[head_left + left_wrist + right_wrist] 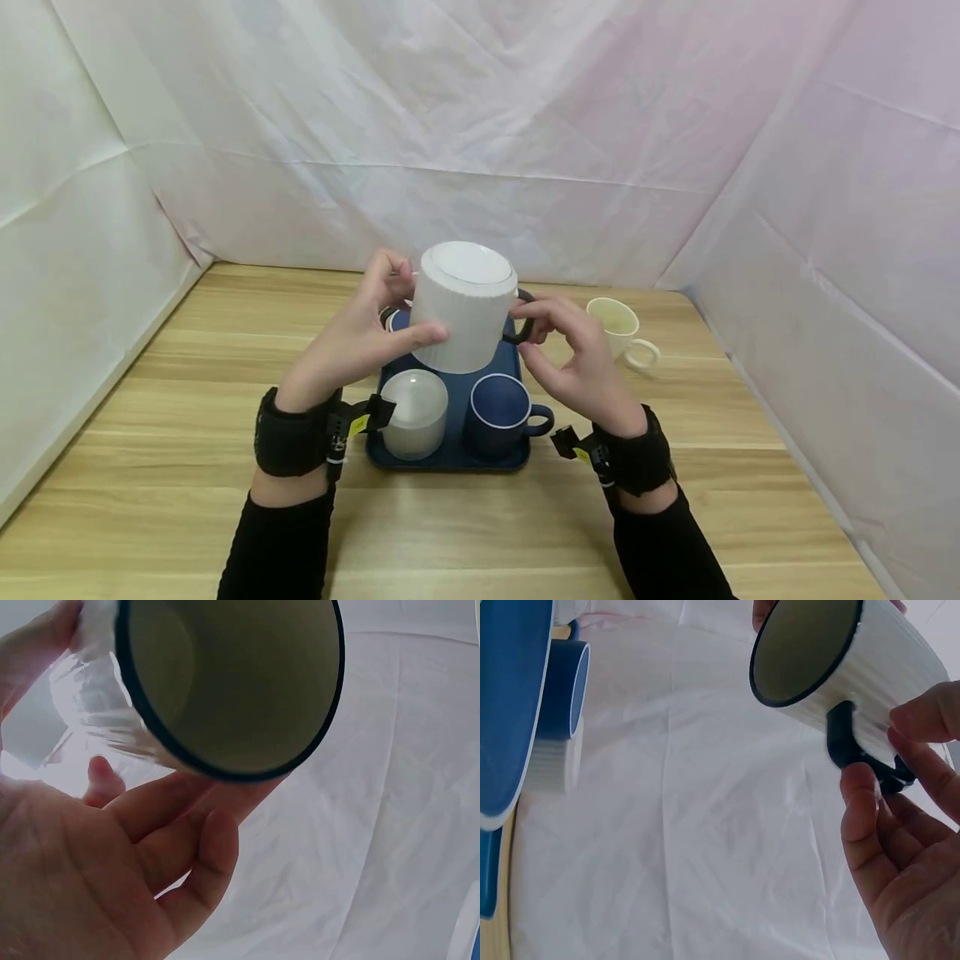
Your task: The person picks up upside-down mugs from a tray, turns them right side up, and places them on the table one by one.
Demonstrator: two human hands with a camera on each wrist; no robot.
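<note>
White ribbed mug: dark rim and dark handle, held upside down in the air above the blue tray, base uppermost.
Left hand: fingers and thumb curled round the mug's wall, gripping it.
Right hand: fingertips pinching the dark handle.
Blue tray: lies on the wooden table, near its middle.
Frosted tumbler: upside down on the tray, front left.
Navy mug: upright on the tray, front right, handle to the right.
Cream mug: on the table, right of the tray, apart from it; seemingly tilted, though the view is unclear.
</note>
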